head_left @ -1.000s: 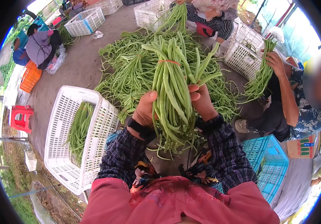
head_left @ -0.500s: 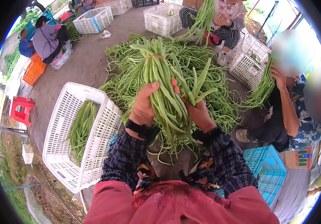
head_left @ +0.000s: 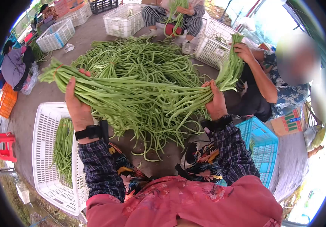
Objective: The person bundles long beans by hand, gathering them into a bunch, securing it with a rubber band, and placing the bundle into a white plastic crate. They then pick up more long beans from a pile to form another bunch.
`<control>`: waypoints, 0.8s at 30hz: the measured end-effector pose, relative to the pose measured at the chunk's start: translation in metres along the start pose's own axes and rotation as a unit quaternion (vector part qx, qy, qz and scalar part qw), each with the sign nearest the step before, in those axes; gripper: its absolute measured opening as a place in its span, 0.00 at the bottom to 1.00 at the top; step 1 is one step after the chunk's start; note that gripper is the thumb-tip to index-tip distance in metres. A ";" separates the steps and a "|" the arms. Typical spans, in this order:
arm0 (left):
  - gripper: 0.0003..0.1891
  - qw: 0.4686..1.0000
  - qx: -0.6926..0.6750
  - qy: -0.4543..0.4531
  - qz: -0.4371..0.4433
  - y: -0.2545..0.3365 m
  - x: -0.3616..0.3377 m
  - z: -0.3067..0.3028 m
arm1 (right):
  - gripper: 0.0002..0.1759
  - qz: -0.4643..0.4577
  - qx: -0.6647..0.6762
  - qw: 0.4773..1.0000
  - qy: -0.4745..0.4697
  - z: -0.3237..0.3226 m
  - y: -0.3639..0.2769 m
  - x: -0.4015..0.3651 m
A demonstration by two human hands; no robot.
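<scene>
Left hand (head_left: 78, 108) raised, fingers closed around tied end of long green bean bundle (head_left: 132, 96); right hand (head_left: 216, 102) grips loose end. Bundle horizontal above white slatted plastic crate (head_left: 45, 151), near left.

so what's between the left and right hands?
Head view: the bundle of long beans spans from left hand to right hand, loose ends drooping below.

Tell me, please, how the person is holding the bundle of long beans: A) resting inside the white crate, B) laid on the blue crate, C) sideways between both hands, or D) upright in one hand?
C: the bundle of long beans stretches sideways, with the left hand gripping near its banded end and the right hand gripping the other end.
</scene>
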State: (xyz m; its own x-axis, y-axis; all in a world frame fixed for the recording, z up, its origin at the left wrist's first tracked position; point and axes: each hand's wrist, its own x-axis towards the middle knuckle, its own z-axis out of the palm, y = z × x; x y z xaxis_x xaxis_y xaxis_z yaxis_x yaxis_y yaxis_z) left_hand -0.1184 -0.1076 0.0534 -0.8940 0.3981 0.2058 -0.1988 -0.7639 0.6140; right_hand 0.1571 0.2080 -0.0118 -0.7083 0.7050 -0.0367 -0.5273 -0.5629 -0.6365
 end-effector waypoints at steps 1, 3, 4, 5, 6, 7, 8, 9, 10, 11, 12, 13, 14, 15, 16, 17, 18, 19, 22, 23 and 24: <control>0.22 0.999 0.011 0.052 0.013 0.002 0.000 0.000 | 0.10 -0.030 -0.028 0.999 0.010 -0.005 -0.011 -0.005; 0.19 0.991 0.012 0.127 0.028 0.002 0.001 0.000 | 0.08 -0.079 -0.055 0.995 0.017 -0.018 -0.034 -0.017; 0.19 0.992 0.007 0.125 0.020 0.002 0.001 -0.005 | 0.08 -0.085 -0.060 0.994 0.024 -0.018 -0.048 -0.024; 0.18 0.991 -0.014 0.131 0.030 0.001 0.005 -0.012 | 0.09 -0.116 -0.061 0.991 0.020 -0.019 -0.065 -0.032; 0.17 0.989 -0.037 0.137 0.041 -0.001 0.009 -0.016 | 0.10 -0.148 -0.064 0.987 0.014 -0.020 -0.084 -0.039; 0.15 0.986 -0.042 0.155 0.041 -0.001 0.010 -0.018 | 0.11 -0.172 -0.057 0.983 -0.012 -0.025 -0.106 -0.046; 0.15 0.987 -0.051 0.147 0.034 -0.002 0.011 -0.023 | 0.12 -0.197 -0.050 0.978 -0.040 -0.027 -0.128 -0.054; 0.15 0.989 -0.011 0.136 0.051 -0.004 0.009 -0.029 | 0.11 -0.237 -0.079 0.968 -0.010 -0.029 -0.150 -0.066; 0.15 0.990 0.029 0.124 0.065 -0.010 0.006 -0.032 | 0.12 -0.269 -0.090 0.959 0.026 -0.022 -0.169 -0.083; 0.15 0.992 0.021 0.114 0.050 -0.015 -0.001 -0.029 | 0.12 -0.290 -0.090 0.951 0.054 -0.012 -0.188 -0.101; 0.14 0.979 0.151 0.094 0.097 -0.021 -0.007 -0.025 | 0.12 -0.312 -0.090 0.942 0.083 -0.004 -0.205 -0.118; 0.15 0.947 0.277 0.069 0.144 -0.029 -0.012 -0.023 | 0.11 -0.328 -0.099 0.937 0.066 -0.003 -0.224 -0.136; 0.17 0.966 0.227 0.044 0.117 -0.033 -0.002 -0.032 | 0.11 -0.341 -0.110 0.932 0.051 -0.005 -0.245 -0.155; 0.19 0.943 0.301 0.032 0.135 -0.043 -0.001 -0.042 | 0.10 -0.352 -0.142 0.924 0.034 -0.005 -0.267 -0.175; 0.20 0.914 0.377 0.018 0.153 -0.040 -0.008 -0.035 | 0.09 -0.378 -0.206 0.897 0.097 0.005 -0.282 -0.201; 0.22 0.874 0.460 0.024 0.158 -0.038 -0.014 -0.027 | 0.10 -0.392 -0.256 0.872 0.142 0.025 -0.293 -0.229; 0.24 0.826 0.538 0.025 0.167 -0.036 -0.018 -0.020 | 0.11 -0.399 -0.295 0.865 0.078 0.014 -0.326 -0.256; 0.28 0.825 0.545 -0.029 0.146 -0.034 -0.014 -0.024 | 0.12 -0.455 -0.404 0.766 0.208 0.035 -0.329 -0.279; 0.30 0.880 0.460 -0.020 0.117 -0.035 -0.026 -0.002 | 0.08 -0.480 -0.450 0.696 0.287 0.067 -0.365 -0.345; 0.30 0.887 0.445 -0.030 0.116 -0.038 -0.026 -0.001 | 0.08 -0.467 -0.478 0.678 0.306 0.071 -0.368 -0.364; 0.30 0.889 0.441 -0.040 0.114 -0.040 -0.026 0.001 | 0.09 -0.453 -0.506 0.659 0.322 0.077 -0.369 -0.383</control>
State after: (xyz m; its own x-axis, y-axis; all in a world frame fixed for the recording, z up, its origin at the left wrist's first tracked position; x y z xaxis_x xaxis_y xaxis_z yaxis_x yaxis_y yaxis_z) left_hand -0.0866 -0.0876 0.0240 -0.8321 0.3458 0.4336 0.4084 -0.1468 0.9009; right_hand 0.5869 0.1126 0.2967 0.2005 0.7748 0.5996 0.2181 0.5613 -0.7983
